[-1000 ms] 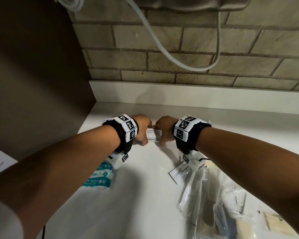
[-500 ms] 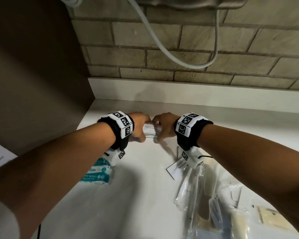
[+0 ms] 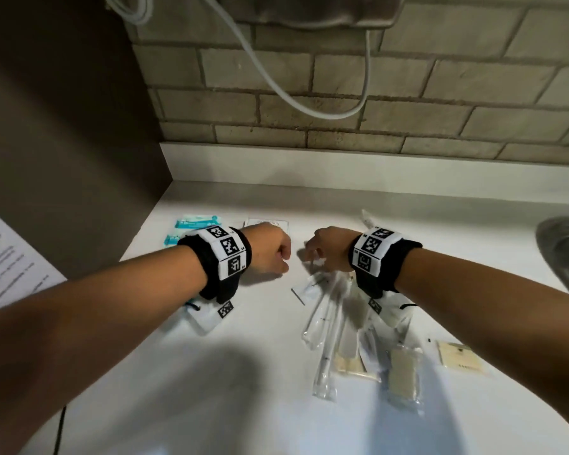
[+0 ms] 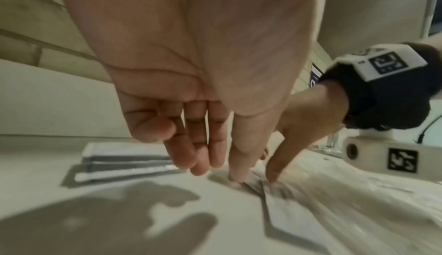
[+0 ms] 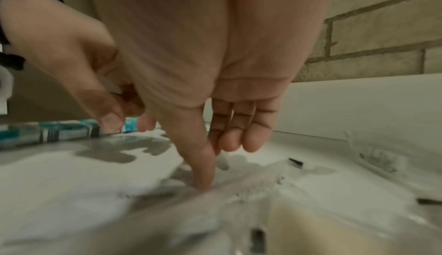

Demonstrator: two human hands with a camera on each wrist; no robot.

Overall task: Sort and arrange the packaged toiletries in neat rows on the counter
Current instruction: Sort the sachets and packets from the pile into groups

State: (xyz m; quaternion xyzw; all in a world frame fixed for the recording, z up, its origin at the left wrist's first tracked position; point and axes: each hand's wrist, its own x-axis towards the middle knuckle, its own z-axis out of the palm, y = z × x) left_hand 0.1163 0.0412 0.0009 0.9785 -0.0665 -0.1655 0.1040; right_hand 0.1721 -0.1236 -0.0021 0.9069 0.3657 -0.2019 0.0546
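Observation:
Two teal wipe packets (image 3: 197, 221) and a stack of white sachets (image 3: 268, 223) lie side by side at the back left of the white counter (image 3: 243, 372). My left hand (image 3: 281, 261) hangs just in front of the sachets (image 4: 124, 157), fingers relaxed and holding nothing, thumb tip down at the counter. My right hand (image 3: 311, 261) reaches down beside it; its thumb (image 5: 203, 179) and a fingertip press on the corner of a flat white packet (image 3: 309, 287) at the top of a pile of clear-wrapped toothbrushes (image 3: 326, 326). Both wrist views are blurred.
Beige items in clear wrap (image 3: 403, 372) and a flat beige sachet (image 3: 459, 356) lie right of the pile. A steel sink (image 3: 565, 254) is at the far right. A brown panel (image 3: 63, 159) bounds the counter on the left, a brick wall with a hanging cable (image 3: 309, 106) behind.
Both hands let go of the white sachet stack, which now lies at the back, and drew toward me. The right hand came down onto the white packet by the pile.

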